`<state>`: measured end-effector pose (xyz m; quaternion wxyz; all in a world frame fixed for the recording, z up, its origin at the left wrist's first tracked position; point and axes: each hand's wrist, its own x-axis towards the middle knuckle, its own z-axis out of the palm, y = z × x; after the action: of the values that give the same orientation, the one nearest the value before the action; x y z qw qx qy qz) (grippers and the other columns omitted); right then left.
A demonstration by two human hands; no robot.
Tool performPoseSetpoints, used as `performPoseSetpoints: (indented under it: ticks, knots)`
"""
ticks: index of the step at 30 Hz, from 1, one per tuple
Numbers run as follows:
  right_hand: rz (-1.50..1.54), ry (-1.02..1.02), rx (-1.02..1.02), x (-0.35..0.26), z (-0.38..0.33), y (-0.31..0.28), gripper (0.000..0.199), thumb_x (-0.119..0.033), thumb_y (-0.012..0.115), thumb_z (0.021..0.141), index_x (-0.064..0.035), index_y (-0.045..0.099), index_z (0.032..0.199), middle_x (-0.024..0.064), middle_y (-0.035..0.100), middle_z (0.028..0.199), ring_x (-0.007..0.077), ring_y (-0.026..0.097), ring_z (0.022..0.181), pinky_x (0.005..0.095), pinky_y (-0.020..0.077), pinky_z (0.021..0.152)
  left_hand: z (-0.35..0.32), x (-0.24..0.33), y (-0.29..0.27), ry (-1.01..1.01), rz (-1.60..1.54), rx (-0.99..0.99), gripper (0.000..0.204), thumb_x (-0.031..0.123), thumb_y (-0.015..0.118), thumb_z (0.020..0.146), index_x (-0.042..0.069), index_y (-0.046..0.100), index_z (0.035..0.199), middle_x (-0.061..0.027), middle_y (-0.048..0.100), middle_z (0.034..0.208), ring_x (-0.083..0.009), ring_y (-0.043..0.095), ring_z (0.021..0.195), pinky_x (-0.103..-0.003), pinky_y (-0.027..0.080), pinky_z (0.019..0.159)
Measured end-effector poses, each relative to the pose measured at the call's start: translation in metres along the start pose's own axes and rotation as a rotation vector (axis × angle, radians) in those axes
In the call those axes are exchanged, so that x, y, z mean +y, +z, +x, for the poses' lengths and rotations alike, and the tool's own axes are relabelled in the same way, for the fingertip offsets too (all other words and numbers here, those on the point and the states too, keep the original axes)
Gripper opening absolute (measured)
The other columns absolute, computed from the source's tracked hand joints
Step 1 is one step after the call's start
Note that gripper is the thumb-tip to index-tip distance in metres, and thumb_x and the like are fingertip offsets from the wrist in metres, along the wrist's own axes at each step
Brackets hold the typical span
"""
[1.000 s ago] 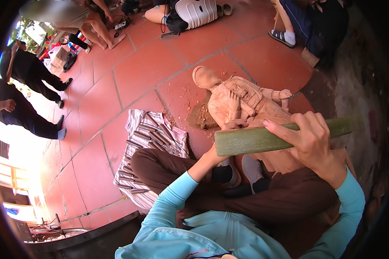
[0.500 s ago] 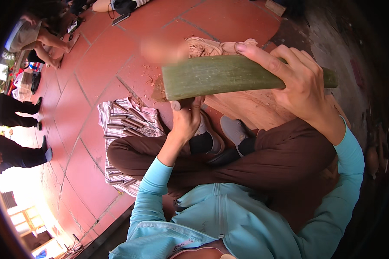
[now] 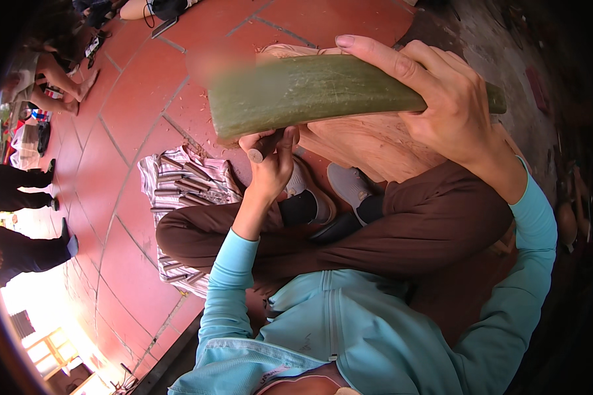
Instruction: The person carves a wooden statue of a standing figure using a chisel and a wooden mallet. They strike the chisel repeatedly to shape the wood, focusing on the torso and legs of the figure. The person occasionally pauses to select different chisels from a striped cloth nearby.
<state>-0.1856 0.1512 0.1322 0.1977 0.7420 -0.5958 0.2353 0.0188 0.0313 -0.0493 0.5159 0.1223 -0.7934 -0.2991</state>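
A: Nearest, lower centre of the frame, turquoise sleeves (image 3: 230, 283) run up to two busy hands!

B: And the right hand (image 3: 451, 108), upper right, is wrapped round a long green block (image 3: 310, 89), one digit stretched along its upper edge. The block slants across the upper centre.

A: Left hand (image 3: 273, 170), just left of centre: fingers closed around a brown round-ended handle (image 3: 257, 155), right below the block's left end. Touching it? I can't tell.

B: Beyond them, a pale carved wooden piece (image 3: 362, 145), upper centre, partly hidden behind the block.

A: Left of centre, dark-handled tools (image 3: 192, 184) lie across a striped cloth (image 3: 150, 170) on the red tiled floor (image 3: 138, 92).

B: Farther off, dark-trousered legs (image 3: 26, 249) stand at the left edge, with bare legs (image 3: 62, 79) in the upper left!
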Motion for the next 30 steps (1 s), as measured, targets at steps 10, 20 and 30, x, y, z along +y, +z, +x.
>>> performPoseSetpoints:
  ticks: [10, 20, 30]
  knots:
    - [-0.041, -0.241, 0.041, -0.007, 0.009, 0.013, 0.056, -0.030, 0.076, 0.068, -0.0335, 0.064, 0.123, -0.0019, 0.058, 0.081, 0.0149, 0.051, 0.061, 0.0271, 0.0401, 0.055, -0.034, -0.013, -0.005, -0.056, 0.304, -0.139, 0.029, 0.007, 0.068, 0.081, 0.004, 0.063, 0.109, -0.0148, 0.065, 0.103, -0.0335, 0.061, 0.095, -0.044, 0.048, 0.083]
    - [-0.380, -0.367, 0.055, -0.015, 0.026, 0.010, 0.051, -0.029, 0.070, 0.073, -0.0420, 0.064, 0.122, -0.0056, 0.049, 0.069, 0.0135, 0.050, 0.060, 0.0272, 0.0401, 0.055, -0.010, 0.000, -0.004, -0.153, 0.206, -0.145, 0.016, -0.005, 0.056, 0.089, -0.003, 0.061, 0.104, -0.0174, 0.063, 0.097, -0.0290, 0.061, 0.088, -0.038, 0.048, 0.079]
    - [-0.181, -0.139, 0.019, 0.002, 0.004, 0.005, 0.069, -0.006, 0.071, 0.064, -0.0335, 0.062, 0.127, -0.0012, 0.051, 0.069, 0.0197, 0.051, 0.059, 0.0322, 0.0439, 0.056, 0.018, 0.028, -0.001, -0.144, -0.008, 0.022, 0.007, -0.003, 0.051, 0.095, -0.002, 0.055, 0.089, -0.0085, 0.054, 0.075, -0.0207, 0.053, 0.068, -0.032, 0.044, 0.065]
